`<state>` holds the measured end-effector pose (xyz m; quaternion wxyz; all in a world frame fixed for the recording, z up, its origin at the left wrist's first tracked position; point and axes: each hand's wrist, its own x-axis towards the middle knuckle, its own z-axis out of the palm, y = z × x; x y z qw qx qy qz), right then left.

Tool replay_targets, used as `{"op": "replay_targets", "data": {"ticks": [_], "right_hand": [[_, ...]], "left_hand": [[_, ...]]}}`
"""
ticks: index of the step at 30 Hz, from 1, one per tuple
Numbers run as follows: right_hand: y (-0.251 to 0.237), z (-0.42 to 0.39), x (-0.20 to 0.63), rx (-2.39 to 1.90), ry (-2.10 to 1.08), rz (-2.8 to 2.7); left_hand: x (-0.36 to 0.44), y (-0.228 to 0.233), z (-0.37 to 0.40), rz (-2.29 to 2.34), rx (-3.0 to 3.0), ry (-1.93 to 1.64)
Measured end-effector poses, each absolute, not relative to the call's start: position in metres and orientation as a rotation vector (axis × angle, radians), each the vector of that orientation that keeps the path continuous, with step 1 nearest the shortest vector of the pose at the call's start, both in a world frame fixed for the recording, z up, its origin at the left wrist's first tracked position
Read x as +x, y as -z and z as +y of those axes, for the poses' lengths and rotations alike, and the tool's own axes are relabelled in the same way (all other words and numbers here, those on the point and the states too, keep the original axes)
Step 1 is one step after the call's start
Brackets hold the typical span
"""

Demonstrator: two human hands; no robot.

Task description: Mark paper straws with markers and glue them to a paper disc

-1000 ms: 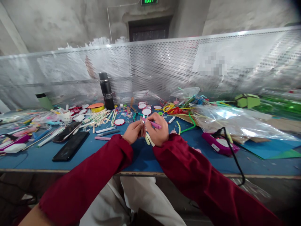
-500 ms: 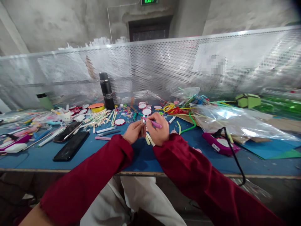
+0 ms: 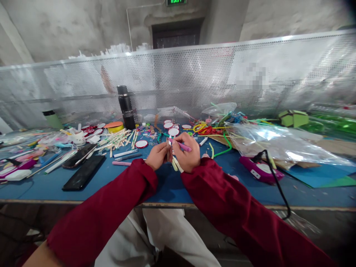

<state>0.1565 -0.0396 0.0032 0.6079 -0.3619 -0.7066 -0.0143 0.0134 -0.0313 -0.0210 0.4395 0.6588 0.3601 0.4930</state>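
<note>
A pink-purple marker pen [image 3: 184,146] is gripped in my right hand [image 3: 189,152], its tip pointing left toward my other hand. My left hand [image 3: 159,155] is closed, pinching a small whitish piece [image 3: 168,142] between thumb and fingers; most of it is hidden, so its kind is unclear. The pen's tip is at or very near that piece. Pale yellowish strips [image 3: 175,164] lie on the table just under both hands. Left of my left wrist rest a pink marker [image 3: 121,163] and some blue-grey pens [image 3: 126,157].
Two dark phones [image 3: 83,172] lie at the left. A black bottle [image 3: 126,107] stands behind scattered wooden sticks [image 3: 116,139]. To the right are a purple corded device [image 3: 260,170], clear plastic bags [image 3: 278,142] and green pipe cleaners [image 3: 226,148]. A perforated metal screen [image 3: 189,81] closes off the back.
</note>
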Motion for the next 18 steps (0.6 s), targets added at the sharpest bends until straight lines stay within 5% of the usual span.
{"op": "replay_targets", "data": {"ticks": [18], "right_hand": [[-0.0027,-0.0389,0.1574,-0.819,0.041,-1.649]], "left_hand": [[0.0132,0.0185,-0.0321,0.890,1.624,-1.240]]}}
